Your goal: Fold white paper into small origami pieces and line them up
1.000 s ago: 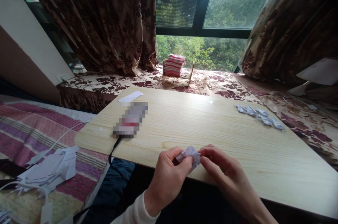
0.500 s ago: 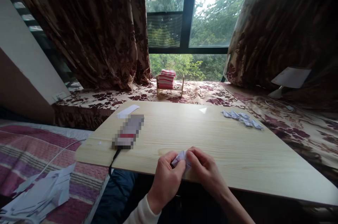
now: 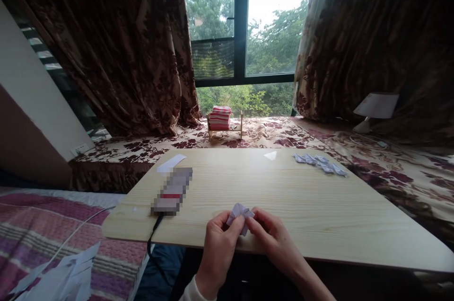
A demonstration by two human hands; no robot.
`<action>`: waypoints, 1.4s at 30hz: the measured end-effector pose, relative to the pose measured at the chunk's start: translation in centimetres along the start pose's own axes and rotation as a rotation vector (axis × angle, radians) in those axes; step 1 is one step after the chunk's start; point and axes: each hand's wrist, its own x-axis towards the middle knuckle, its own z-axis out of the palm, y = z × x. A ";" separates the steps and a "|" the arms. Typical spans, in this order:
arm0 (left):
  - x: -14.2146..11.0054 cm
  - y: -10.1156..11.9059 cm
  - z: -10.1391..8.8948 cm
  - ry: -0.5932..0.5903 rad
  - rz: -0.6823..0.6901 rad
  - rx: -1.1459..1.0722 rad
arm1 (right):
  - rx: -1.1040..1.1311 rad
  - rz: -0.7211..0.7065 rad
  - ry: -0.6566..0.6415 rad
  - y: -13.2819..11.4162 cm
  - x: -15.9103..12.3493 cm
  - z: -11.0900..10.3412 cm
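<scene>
A small folded piece of white paper (image 3: 238, 211) is held above the near edge of the wooden table (image 3: 227, 182). My left hand (image 3: 217, 249) grips it from the left, thumb pressed on its front. From the right, my right hand (image 3: 275, 239) pinches its right edge between thumb and fingers. The fingertips partly cover the paper, so its full shape is hidden. Several folded white paper pieces (image 3: 319, 163) lie grouped at the table's far right.
A blurred-out flat device (image 3: 173, 192) with a black strap lies on the table's left, near a white paper strip (image 3: 172, 163). A loose paper stack (image 3: 67, 277) rests on the striped bed (image 3: 117, 258). A lamp (image 3: 376, 107) and a rack of striped cloths (image 3: 220, 119) stand beyond.
My right hand, apart from or barely touching the paper at first, came left and closed on it. More of the folded paper shows now than half a second ago. The view has tilted up.
</scene>
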 end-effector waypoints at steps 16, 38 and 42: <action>-0.1 0.3 -0.1 -0.017 -0.007 0.068 | 0.022 -0.002 -0.019 0.0 0.1 -0.6; 0.2 0.5 0.0 -0.070 -0.079 -0.039 | -0.019 0.003 0.008 1.0 0.1 -0.2; 0.1 0.4 0.0 -0.116 -0.032 0.026 | 0.021 0.014 0.048 0.6 0.2 0.0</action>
